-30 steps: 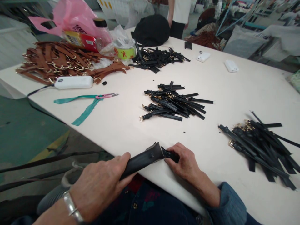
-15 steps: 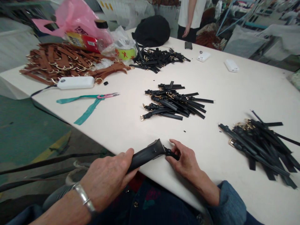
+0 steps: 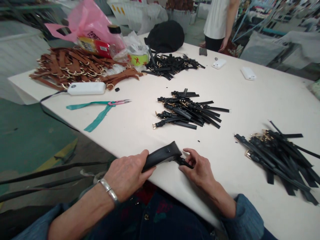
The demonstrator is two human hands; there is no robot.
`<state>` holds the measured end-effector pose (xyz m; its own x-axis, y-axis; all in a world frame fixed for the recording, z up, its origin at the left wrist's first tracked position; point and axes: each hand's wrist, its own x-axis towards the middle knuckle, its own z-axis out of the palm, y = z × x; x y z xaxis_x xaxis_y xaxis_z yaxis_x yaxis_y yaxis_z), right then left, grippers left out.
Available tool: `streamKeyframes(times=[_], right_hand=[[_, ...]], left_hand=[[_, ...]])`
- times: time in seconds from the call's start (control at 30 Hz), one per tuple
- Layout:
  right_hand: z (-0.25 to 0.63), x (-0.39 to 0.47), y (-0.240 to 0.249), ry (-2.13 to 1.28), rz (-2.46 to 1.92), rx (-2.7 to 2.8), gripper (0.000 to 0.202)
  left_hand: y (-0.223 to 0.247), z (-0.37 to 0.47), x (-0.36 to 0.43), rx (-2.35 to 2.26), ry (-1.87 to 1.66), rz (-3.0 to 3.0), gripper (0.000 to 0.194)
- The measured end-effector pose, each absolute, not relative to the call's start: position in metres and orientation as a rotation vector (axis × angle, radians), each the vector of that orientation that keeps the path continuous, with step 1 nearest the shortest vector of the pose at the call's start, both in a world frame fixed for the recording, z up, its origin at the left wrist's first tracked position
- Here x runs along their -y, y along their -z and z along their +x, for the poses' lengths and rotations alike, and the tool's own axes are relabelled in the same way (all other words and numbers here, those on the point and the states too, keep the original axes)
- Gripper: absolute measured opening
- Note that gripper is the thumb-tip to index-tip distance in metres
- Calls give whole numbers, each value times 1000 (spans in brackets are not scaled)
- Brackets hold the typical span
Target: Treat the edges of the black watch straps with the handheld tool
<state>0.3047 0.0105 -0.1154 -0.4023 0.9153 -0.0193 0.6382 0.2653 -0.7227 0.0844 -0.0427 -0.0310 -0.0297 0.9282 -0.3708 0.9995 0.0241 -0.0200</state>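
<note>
My left hand [image 3: 128, 175], with a silver bracelet at the wrist, is closed around a wide black strap piece [image 3: 162, 156] near the table's front edge. The piece's broad end points up and right. My right hand [image 3: 200, 168] pinches a small dark strap part [image 3: 184, 162] right beside that end; where the two parts meet is too dark to make out. Beyond my hands lies a pile of short black straps with gold buckles [image 3: 190, 110]. A second pile of black straps [image 3: 280, 153] lies to the right.
Pink snips with teal ribbon [image 3: 115, 103] lie on the white table [image 3: 135, 133] at the left. Behind are brown straps [image 3: 72, 66], a white device [image 3: 86, 88], a pink bag [image 3: 85, 16], a black cap [image 3: 165, 36] and more black straps [image 3: 172, 63]. A person [image 3: 217, 23] stands beyond.
My left hand and the wide black piece have moved a little right and up, and the piece's broad end has turned. The view has shifted slightly. The person beyond the table has moved right.
</note>
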Motion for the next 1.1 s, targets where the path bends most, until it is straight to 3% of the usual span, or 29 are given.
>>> streamKeyframes(times=[0.1,0.3,0.5,0.73,0.93,1.1], right_hand=[[306,-9,115,-839,-1291,2218,31],[303,-14,109,-546,-1133,2319,27],[304,-12,108,-585,-964,2390,23],[300,-6,109,-656,-957,2430,5],[289,-11,109,-599,-1040,2458,34],[287,-12,111,-610,-1040,2439,25]], left_hand=[[30,64,49,-2126,418,1919,44],[22,38,63,-2196,394,1879,50],[23,42,68,-2111,351,1858,48],[26,46,72,-2002,430,1880,41],[25,47,72,-1969,451,1881,40],[19,51,68,-1969,487,1888,38]])
